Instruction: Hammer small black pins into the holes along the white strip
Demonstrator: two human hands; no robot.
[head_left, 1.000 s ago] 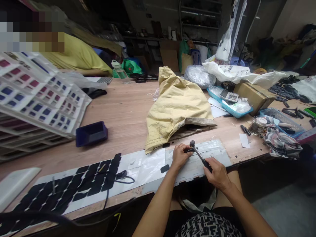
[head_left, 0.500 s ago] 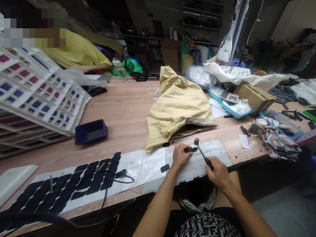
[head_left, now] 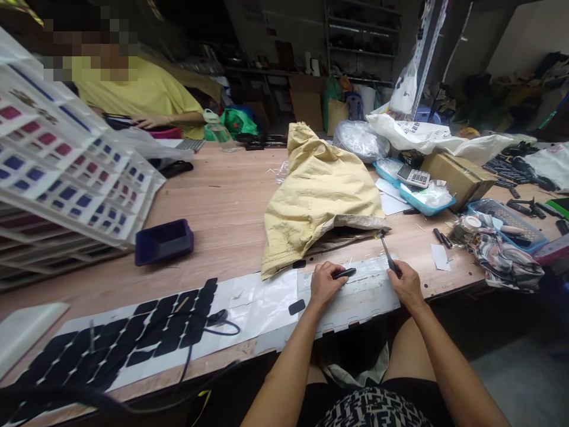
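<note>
Resting on the wooden table [head_left: 222, 196], the left hand [head_left: 326, 283] pinches a black piece [head_left: 345, 273]; the right hand [head_left: 406, 283] grips a hammer [head_left: 386, 249].

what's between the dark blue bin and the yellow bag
In the head view, the stretch between the dark blue bin and the yellow bag looks like bare wooden tabletop.
</note>
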